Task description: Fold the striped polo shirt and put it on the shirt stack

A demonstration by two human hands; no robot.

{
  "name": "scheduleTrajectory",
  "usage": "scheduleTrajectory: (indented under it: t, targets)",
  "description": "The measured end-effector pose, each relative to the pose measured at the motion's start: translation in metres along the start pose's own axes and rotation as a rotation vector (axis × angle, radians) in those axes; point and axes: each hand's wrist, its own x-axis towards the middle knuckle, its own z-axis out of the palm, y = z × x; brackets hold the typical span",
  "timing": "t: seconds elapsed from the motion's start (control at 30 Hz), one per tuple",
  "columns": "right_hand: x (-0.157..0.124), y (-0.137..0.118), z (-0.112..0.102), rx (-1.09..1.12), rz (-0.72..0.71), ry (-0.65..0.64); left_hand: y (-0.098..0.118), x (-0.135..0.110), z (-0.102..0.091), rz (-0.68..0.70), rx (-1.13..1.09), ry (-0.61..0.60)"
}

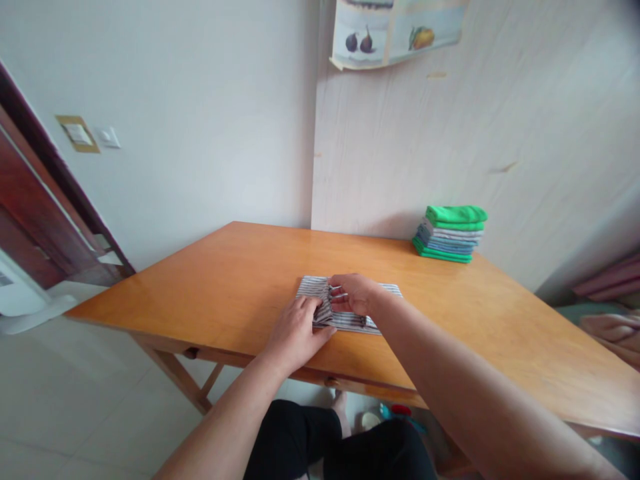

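A grey-and-white striped cloth (313, 287) lies folded flat near the front edge of the wooden table (230, 280). My left hand (295, 330) rests on its near left part, fingers curled and pinching a raised fold at the cloth's middle. My right hand (355, 293) comes in from the right and is closed on the same bunched fold, fingers curled over it. The two hands almost touch above the cloth's centre. The cloth's right end (393, 289) peeks out behind my right wrist.
A stack of folded cloths (450, 233), green on top and bottom with striped ones between, sits at the table's far right against the wall. A door frame (45, 200) stands at the left. Pink fabric (610, 313) lies beyond the table's right end.
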Motion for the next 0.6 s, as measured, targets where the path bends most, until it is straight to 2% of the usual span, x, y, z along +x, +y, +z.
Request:
scheduleTrajectory:
  t: [0.17, 0.43, 0.6]
  targets:
    - [0.000, -0.001, 0.000, 0.087, -0.002, -0.025, 0.002, 0.004, 0.003, -0.054, 0.039, 0.052]
    - [0.018, -0.004, -0.020, 0.033, -0.034, 0.126, -0.002, 0.004, 0.005, -0.062, -0.020, 0.076]
    - [0.033, -0.003, -0.014, -0.028, -0.037, 0.153, -0.005, 0.003, 0.008, -0.084, -0.074, 0.113]
